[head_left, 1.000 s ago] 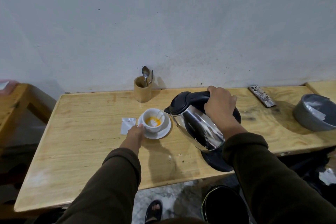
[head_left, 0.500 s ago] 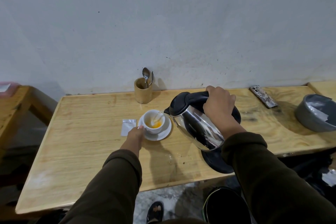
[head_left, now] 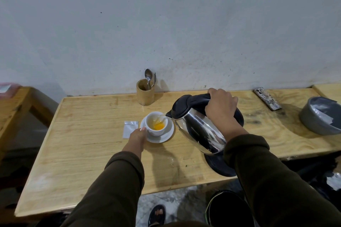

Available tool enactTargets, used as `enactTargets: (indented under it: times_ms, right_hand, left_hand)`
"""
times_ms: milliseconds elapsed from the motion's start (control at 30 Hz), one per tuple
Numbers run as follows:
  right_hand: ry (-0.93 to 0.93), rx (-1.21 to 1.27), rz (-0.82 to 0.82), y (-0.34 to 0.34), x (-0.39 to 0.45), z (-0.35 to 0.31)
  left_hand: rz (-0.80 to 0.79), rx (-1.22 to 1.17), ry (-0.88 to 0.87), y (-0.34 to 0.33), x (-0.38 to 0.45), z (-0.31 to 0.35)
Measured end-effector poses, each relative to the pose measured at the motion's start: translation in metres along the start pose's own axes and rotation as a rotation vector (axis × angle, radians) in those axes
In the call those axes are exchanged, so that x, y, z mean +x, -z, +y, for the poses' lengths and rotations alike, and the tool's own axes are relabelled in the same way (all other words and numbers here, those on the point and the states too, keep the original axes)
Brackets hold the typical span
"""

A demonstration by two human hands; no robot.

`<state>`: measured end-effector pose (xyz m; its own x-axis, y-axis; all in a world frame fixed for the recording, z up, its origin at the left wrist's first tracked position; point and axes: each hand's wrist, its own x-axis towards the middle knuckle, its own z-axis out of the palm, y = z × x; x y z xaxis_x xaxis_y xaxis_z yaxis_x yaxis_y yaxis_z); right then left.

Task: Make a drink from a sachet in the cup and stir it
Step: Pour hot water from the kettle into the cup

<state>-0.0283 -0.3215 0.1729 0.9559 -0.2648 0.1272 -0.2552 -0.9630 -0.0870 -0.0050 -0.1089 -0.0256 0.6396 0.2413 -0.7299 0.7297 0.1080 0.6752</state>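
A white cup [head_left: 153, 131] stands on a white saucer [head_left: 165, 136] near the middle of the wooden table [head_left: 83, 153]. Orange liquid lies in the cup's bottom, and a thin stream of water runs into it from the spout of a steel kettle [head_left: 199, 131]. My right hand [head_left: 221, 110] grips the kettle's black handle and holds it tilted left over the cup. My left hand [head_left: 137, 137] touches the cup's left side at the saucer's edge. A silver sachet [head_left: 129, 128] lies flat just left of the saucer.
A wooden holder [head_left: 145, 94] with two spoons [head_left: 149, 77] stands by the wall behind the cup. The kettle's black base [head_left: 219, 167] sits at the table's front edge. A phone [head_left: 267, 98] and a grey bowl [head_left: 319, 118] are at the right. A black bin [head_left: 228, 208] stands on the floor below.
The kettle has tipped further towards the cup and water now streams in. The orange liquid in the cup has spread. My left hand stays at the cup.
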Motion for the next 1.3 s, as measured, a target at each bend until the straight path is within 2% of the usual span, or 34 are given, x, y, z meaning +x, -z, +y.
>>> enactTargets:
  times_ms: [1300]
  right_hand:
    - [-0.014, -0.025, -0.011, 0.0028, -0.0027, -0.0051]
  left_hand:
    - [-0.008, 0.053, 0.003, 0.0022, -0.0085, 0.0039]
